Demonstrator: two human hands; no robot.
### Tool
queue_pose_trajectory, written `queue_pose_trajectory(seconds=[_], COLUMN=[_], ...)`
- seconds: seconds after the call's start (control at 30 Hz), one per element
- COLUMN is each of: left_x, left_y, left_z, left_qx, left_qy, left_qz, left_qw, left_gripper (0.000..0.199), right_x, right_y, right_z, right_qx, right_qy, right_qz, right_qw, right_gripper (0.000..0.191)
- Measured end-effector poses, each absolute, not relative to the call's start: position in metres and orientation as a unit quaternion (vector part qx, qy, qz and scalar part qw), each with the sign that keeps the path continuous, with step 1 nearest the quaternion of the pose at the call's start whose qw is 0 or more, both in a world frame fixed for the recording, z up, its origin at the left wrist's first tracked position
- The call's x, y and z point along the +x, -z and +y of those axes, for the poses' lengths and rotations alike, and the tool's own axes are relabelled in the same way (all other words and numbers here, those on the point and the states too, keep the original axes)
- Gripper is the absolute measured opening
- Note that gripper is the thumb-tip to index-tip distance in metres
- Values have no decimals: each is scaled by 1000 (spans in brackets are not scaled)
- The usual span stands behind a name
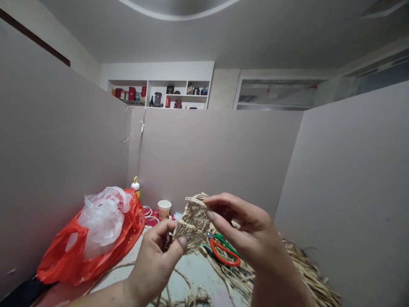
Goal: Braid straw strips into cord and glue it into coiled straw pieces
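A small woven piece of pale twisted straw cord [195, 215] is held up above the table between my two hands. My left hand [156, 256] pinches its lower left edge, thumb in front and the fingers partly hidden behind. At the upper right, my right hand [244, 226] grips the rim between thumb and index finger. The piece looks curved, with an opening facing up. Just below my right hand lie orange-handled scissors [225, 253] and something green beside them. Loose straw cord [183, 294] is coiled at the table's near edge.
On the left, a red plastic bag [70, 260] stands with a clear plastic bag [104, 221] on it. Behind are a paper cup [164, 209] and a yellow-and-white bottle [136, 187]. Dry straw strands [309, 273] spread at right. Grey partition walls [217, 157] enclose the table.
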State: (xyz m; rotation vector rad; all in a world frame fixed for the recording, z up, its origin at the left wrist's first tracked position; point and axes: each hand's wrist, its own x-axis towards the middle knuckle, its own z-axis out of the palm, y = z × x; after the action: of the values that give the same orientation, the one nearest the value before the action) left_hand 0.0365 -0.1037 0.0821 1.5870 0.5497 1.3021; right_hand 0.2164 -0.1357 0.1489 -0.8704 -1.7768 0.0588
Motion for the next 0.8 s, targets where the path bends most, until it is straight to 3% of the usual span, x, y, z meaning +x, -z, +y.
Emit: queue_pose_trajectory(seconds=[0.23,0.53,0.8], left_x=[35,37,42], left_y=[-82,-78,-77], left_z=[-96,-89,-68], left_qx=[660,667,652], left_qy=[-543,-536,-519], left_qz=[244,255,273], left_qw=[458,451,480], left_gripper=[16,14,14], right_x=[226,237,245], right_y=[-152,-148,-144], right_z=[-130,-101,-85], right_qx=[-395,-449,-466], right_qy=[-28,-75,-188], right_qz=[-749,-665,-714], right_qw=[531,592,488], right_gripper=[9,35,42])
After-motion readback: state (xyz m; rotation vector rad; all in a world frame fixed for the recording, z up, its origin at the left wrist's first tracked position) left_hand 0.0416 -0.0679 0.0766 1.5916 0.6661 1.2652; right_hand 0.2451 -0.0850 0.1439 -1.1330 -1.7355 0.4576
